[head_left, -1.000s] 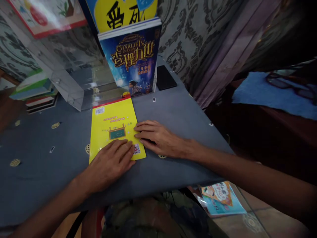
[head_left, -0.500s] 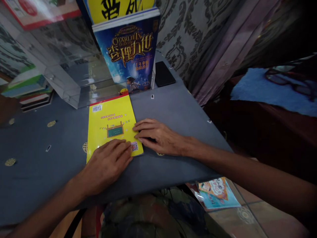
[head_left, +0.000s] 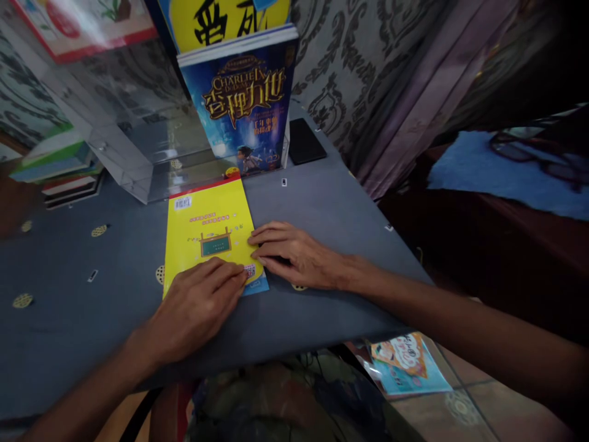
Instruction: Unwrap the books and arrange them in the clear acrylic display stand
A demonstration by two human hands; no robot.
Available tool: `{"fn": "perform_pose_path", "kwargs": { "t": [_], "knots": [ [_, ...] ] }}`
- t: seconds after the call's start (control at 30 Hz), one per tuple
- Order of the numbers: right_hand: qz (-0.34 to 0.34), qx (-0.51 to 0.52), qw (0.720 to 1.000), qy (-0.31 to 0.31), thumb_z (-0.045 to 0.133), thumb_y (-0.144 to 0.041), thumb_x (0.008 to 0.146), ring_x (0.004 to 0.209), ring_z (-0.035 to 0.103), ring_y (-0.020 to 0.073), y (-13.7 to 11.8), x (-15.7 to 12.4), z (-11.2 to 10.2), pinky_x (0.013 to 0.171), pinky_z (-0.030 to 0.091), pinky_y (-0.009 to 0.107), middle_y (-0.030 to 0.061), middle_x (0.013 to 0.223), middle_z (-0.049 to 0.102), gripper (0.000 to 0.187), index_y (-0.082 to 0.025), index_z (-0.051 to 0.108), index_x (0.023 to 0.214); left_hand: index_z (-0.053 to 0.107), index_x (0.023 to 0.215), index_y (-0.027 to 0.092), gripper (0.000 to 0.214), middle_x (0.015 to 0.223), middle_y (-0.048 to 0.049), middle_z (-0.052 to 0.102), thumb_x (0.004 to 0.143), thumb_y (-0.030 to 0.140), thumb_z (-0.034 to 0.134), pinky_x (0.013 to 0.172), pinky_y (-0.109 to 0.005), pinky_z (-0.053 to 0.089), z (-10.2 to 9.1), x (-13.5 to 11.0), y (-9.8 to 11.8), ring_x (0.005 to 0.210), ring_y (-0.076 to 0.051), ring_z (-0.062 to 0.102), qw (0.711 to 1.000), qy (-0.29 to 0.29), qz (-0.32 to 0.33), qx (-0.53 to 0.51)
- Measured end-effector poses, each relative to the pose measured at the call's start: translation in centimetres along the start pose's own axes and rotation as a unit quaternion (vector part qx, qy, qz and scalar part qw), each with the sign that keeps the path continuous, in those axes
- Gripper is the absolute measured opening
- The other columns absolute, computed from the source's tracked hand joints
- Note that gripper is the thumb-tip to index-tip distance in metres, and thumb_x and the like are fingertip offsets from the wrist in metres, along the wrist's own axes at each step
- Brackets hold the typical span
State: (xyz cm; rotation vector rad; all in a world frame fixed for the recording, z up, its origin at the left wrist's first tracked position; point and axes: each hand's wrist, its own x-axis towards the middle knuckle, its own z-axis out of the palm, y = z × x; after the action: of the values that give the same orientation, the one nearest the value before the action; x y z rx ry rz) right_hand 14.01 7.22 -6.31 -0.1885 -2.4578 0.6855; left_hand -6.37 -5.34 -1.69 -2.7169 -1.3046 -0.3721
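A yellow book (head_left: 207, 212) with a red top strip, a barcode and a small blackboard picture lies on the cloth-covered table. My left hand (head_left: 205, 301) rests flat over its lower part, fingers stretched out together toward the printed square code. My right hand (head_left: 294, 255) lies at the book's right edge, palm down, fingers extended and their tips at the cover. A light blue strip (head_left: 258, 284) shows below the yellow cover at its lower right corner; I cannot tell whether it is a page or another book.
Behind the yellow book stands a blue book (head_left: 243, 110) in a clear acrylic rack (head_left: 131, 175). A black phone-like slab (head_left: 306, 141) lies right of it. Several stacked books (head_left: 69, 162) are at the left. Glasses (head_left: 534, 156) rest on blue cloth. More booklets (head_left: 405, 365) lie low at the right.
The light blue strip has come into sight at the yellow book's lower right corner. Both hands keep nearly the same places; the view has shifted slightly.
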Motion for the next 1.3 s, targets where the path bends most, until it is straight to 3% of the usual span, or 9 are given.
{"fn": "perform_pose_path", "kwargs": {
  "t": [0.33, 0.5, 0.73, 0.87, 1.03, 1.17, 1.3],
  "knots": [
    [0.018, -0.02, 0.999, -0.034, 0.056, -0.029, 0.098, 0.108, 0.06, 0.0235, 0.1, 0.2, 0.1, 0.098, 0.048, 0.044, 0.0116, 0.11, 0.071, 0.023, -0.014, 0.073, 0.104, 0.066, 0.111, 0.008, 0.025, 0.104, -0.0113, 0.073, 0.101, 0.02, 0.047, 0.078, -0.04, 0.06, 0.8, -0.5, 0.8, 0.094, -0.023, 0.065, 0.999, 0.015, -0.004, 0.04],
    [0.037, -0.072, 0.994, -0.067, 0.064, -0.044, 0.093, 0.109, 0.057, 0.0269, -0.7, 0.0, 0.2, 0.094, 0.047, 0.046, 0.0132, 0.115, 0.066, 0.037, -0.015, 0.07, 0.116, 0.065, 0.11, 0.008, 0.023, 0.106, -0.0111, 0.072, 0.1, 0.022, 0.048, 0.079, -0.04, 0.06, 1.8, -1.1, 1.5, 0.094, -0.024, 0.065, 0.997, 0.045, -0.018, 0.067],
    [0.041, -0.095, 0.992, -0.075, 0.066, -0.038, 0.092, 0.12, 0.054, 0.0282, -1.5, -0.9, 0.3, 0.101, 0.044, 0.048, 0.0147, 0.127, 0.061, 0.041, -0.015, 0.065, 0.126, 0.064, 0.114, 0.014, 0.022, 0.108, -0.0093, 0.072, 0.1, 0.021, 0.049, 0.082, -0.039, 0.06, 1.6, -1.3, 1.0, 0.098, -0.022, 0.065, 0.998, 0.038, -0.038, 0.014],
    [0.05, -0.091, 0.991, -0.08, 0.068, -0.038, 0.091, 0.122, 0.053, 0.0282, -1.4, -0.9, 0.3, 0.103, 0.044, 0.048, 0.0141, 0.128, 0.061, 0.041, -0.017, 0.065, 0.127, 0.064, 0.112, 0.017, 0.022, 0.11, -0.0083, 0.07, 0.1, 0.022, 0.047, 0.085, -0.039, 0.058, 1.7, -1.0, -1.0, 0.099, -0.021, 0.064, 0.998, 0.023, -0.057, -0.025],
    [0.046, -0.074, 0.992, -0.088, 0.066, -0.04, 0.092, 0.127, 0.051, 0.0288, -1.3, -0.8, 0.1, 0.106, 0.042, 0.05, 0.0162, 0.132, 0.06, 0.042, -0.016, 0.065, 0.127, 0.062, 0.125, 0.018, 0.03, 0.124, -0.0107, 0.066, 0.101, 0.027, 0.045, 0.099, -0.046, 0.052, 2.8, -0.8, -5.8, 0.115, -0.024, 0.06, 0.993, 0.027, -0.113, -0.011],
    [0.052, -0.074, 0.991, -0.1, 0.066, -0.041, 0.092, 0.128, 0.05, 0.0289, -1.4, -0.8, 0.1, 0.109, 0.04, 0.051, 0.0168, 0.135, 0.058, 0.045, -0.015, 0.065, 0.128, 0.061, 0.13, 0.018, 0.037, 0.132, -0.0118, 0.063, 0.101, 0.031, 0.041, 0.107, -0.047, 0.047, 3.4, -1.3, -9.9, 0.124, -0.025, 0.057, 0.983, 0.024, -0.183, -0.007],
    [0.063, -0.067, 0.991, -0.099, 0.069, -0.042, 0.09, 0.129, 0.051, 0.0285, -1.4, -0.8, 0.1, 0.109, 0.04, 0.05, 0.0159, 0.136, 0.058, 0.045, -0.017, 0.066, 0.128, 0.059, 0.134, 0.015, 0.044, 0.141, -0.0151, 0.058, 0.101, 0.035, 0.037, 0.114, -0.049, 0.04, 3.7, -2.0, -12.3, 0.132, -0.027, 0.052, 0.964, 0.028, -0.265, -0.014]
  ]
}}
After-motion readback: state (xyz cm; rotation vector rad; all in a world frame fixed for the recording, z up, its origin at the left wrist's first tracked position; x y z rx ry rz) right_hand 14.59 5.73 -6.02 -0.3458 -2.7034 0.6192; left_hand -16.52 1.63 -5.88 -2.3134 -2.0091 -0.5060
